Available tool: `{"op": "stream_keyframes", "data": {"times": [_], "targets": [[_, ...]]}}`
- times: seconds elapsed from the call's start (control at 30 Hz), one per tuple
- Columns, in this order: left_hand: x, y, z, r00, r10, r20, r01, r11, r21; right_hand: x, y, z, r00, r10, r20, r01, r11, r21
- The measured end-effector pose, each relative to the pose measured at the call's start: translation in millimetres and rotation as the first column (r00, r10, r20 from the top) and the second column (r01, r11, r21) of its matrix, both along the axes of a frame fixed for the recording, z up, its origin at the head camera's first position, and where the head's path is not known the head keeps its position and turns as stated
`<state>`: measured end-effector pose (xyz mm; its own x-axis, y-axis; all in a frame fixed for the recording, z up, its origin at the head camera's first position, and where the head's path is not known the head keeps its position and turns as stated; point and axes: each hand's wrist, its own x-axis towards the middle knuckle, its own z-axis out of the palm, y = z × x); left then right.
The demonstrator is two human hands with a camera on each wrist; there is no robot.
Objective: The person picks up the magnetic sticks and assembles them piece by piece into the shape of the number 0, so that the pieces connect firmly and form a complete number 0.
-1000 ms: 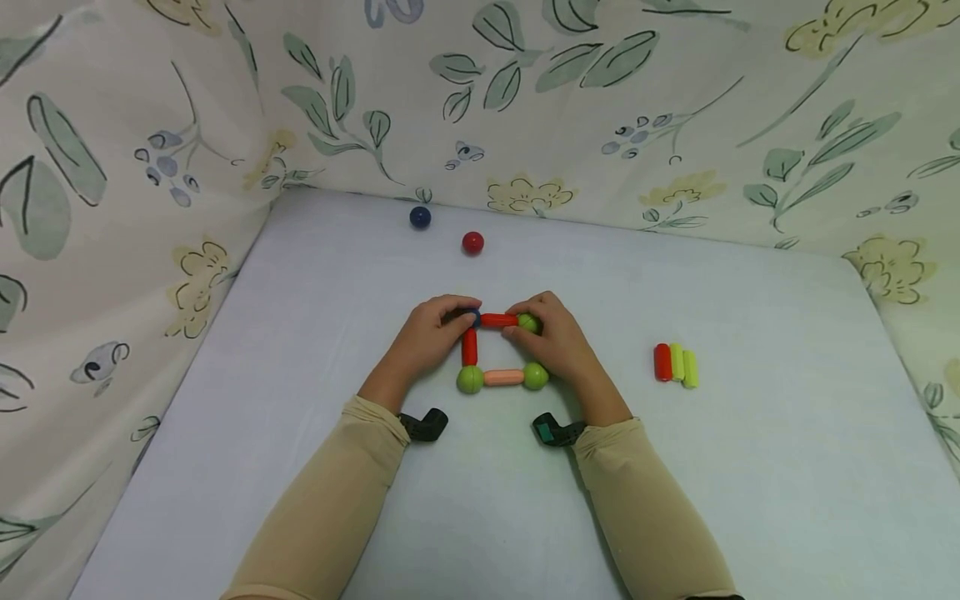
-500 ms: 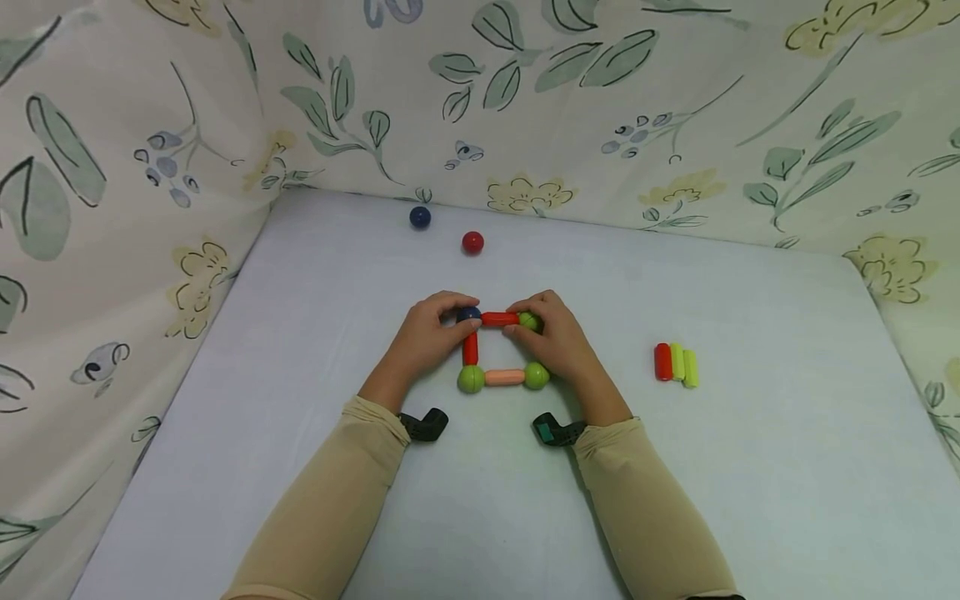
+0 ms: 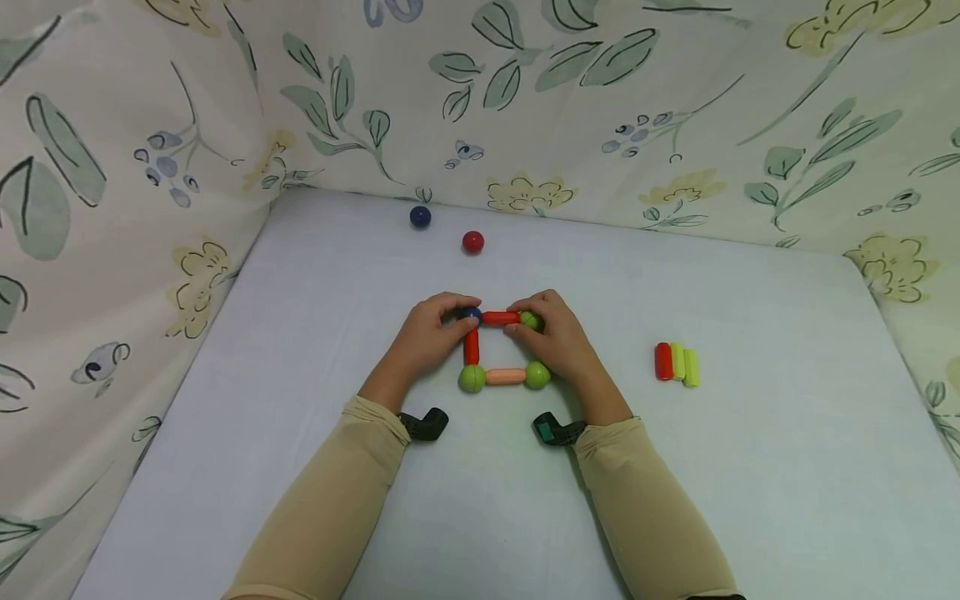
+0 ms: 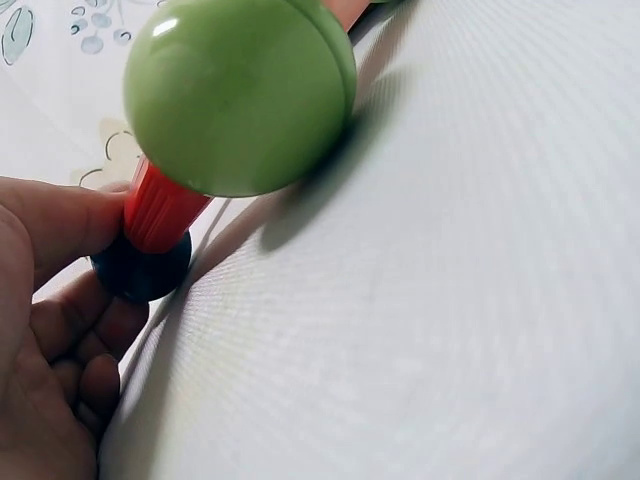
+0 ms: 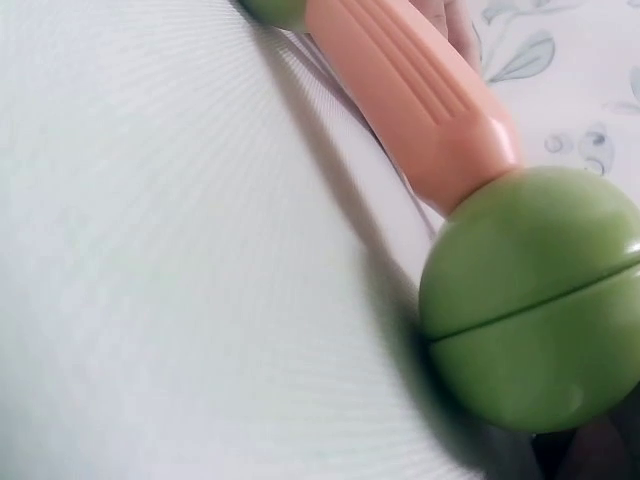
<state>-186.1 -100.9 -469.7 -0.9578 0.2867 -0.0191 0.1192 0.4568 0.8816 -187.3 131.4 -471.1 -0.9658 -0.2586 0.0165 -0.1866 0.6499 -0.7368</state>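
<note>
My left hand (image 3: pixel 429 337) pinches the navy ball (image 3: pixel 470 315); my right hand (image 3: pixel 557 340) pinches the green ball (image 3: pixel 530 320). Frame centre: nothing has shifted since before, so the top red rod (image 3: pixel 500 317) seems seated.

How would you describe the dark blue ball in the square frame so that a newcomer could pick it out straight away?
Find the square of rods and balls between the two hands on the pale table. Its far left corner, pinched by the left hand, is the dark blue ball. The other three corner balls are green, and the other dark blue ball lies loose near the back wall.
</note>
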Motion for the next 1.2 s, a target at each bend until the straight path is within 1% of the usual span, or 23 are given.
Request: {"op": "stream_keyframes", "data": {"times": [0.1, 0.23, 0.37, 0.5, 0.63, 0.73, 0.83, 1.03, 1.2], "targets": [[-0.4, 0.5, -1.1, 1.000, 0.005, -0.030, -0.005, 1.000, -0.002, 0.9, 0.0, 0.3, 1.000, 0.009, -0.017, -0.009, 1.000, -0.002], [-1.2, 1.2, -2.6, 0.999, 0.012, -0.051, -0.012, 1.000, -0.005, 1.3, -0.3, 0.4, 0.999, 0.020, -0.031, -0.020, 1.000, -0.008], [-1.1, 1.3, -2.3, 0.998, 0.012, -0.054, -0.013, 1.000, -0.014, 1.1, -0.4, 0.3, 0.999, 0.022, -0.032, -0.022, 1.000, -0.006], [-1.1, 0.6, -2.5, 0.999, -0.002, -0.049, 0.001, 1.000, -0.018, 0.7, -0.1, -0.1, 0.999, 0.016, -0.031, -0.016, 1.000, 0.001], [-1.2, -0.2, -3.3, 0.998, -0.016, -0.053, 0.016, 1.000, 0.005, 0.9, 0.0, 0.0, 0.999, 0.012, -0.029, -0.012, 1.000, 0.000], [-1.2, -0.7, -3.5, 0.997, -0.019, -0.073, 0.021, 0.999, 0.026, 1.2, 0.0, 0.4, 1.000, 0.013, -0.029, -0.013, 1.000, -0.004], [-1.2, -0.8, -4.0, 0.996, -0.006, -0.089, 0.009, 0.999, 0.031, 1.2, 0.0, 0.4, 1.000, 0.013, -0.026, -0.013, 1.000, -0.004], [-1.5, -0.3, -4.3, 0.995, 0.037, -0.093, -0.034, 0.999, 0.034, 0.9, -0.1, 0.1, 1.000, 0.006, -0.017, -0.006, 1.000, -0.006], [-2.0, -0.1, -3.8, 0.994, 0.043, -0.096, -0.039, 0.998, 0.040, 1.1, 0.0, 0.2, 1.000, 0.004, -0.012, -0.004, 1.000, 0.002]]}}
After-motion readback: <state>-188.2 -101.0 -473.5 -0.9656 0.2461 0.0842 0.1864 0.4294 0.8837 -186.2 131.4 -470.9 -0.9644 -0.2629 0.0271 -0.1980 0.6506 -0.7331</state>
